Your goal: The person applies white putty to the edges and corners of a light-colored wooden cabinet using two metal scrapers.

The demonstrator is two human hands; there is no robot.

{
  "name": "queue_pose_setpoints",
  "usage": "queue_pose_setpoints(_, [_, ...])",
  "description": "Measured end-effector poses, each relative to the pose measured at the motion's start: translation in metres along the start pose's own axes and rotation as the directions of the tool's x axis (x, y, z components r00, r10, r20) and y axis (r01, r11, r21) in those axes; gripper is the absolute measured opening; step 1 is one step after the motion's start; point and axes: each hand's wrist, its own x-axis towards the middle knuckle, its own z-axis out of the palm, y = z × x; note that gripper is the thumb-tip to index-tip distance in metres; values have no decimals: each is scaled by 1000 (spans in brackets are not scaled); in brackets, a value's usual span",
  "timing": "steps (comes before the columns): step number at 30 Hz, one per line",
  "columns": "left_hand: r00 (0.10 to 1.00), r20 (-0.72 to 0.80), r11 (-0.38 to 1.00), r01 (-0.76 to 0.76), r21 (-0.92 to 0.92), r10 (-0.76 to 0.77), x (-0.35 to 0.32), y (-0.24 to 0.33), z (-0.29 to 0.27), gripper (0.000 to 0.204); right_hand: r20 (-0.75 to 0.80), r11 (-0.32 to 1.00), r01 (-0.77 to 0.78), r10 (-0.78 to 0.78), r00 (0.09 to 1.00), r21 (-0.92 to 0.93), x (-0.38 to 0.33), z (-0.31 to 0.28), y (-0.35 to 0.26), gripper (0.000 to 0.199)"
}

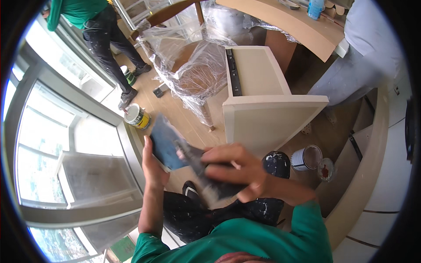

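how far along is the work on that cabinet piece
Done: the paint can by the cabinet piece stands open, its lid beside it. In hand: the left hand holds a dark sheet; the right hand grips a scraper against it. Left: neither touches the cabinet piece.

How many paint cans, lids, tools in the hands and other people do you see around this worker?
Paint cans: 3, one yellow-banded, one green-and-white by the shoes, one open white one
Loose lids: 1, red inside
Tools in the hands: 2, a blue board in the left hand, a scraper in the right hand
Other people: 2, one in green, one in grey
Total: 8
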Motion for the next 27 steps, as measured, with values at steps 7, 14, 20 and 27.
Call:
queue_pose_setpoints(7, [902, 183, 908, 410, -89, -390, 141, 51, -61, 47, 22, 954, 202, -202, 979, -222, 52, 89, 141, 58])
queue_pose_setpoints(14, [836, 143, 848, 519, 110, -530, 204, 62, -51, 36, -59, 846, 57, -104, 993, -529, 63, 102, 188, 57])
queue_pose_setpoints(20, [787, 293, 840, 510, 187, -543, 253, 45, -55, 40, -319, 578, -340, 141, 937, -742, 39, 108, 207, 65])
queue_pose_setpoints(27, [907, 416, 974, -31, 226, -68, 262, 35, -18, 49, -694, 703, -692, 416, 588, -164, 14, 156, 119, 56])
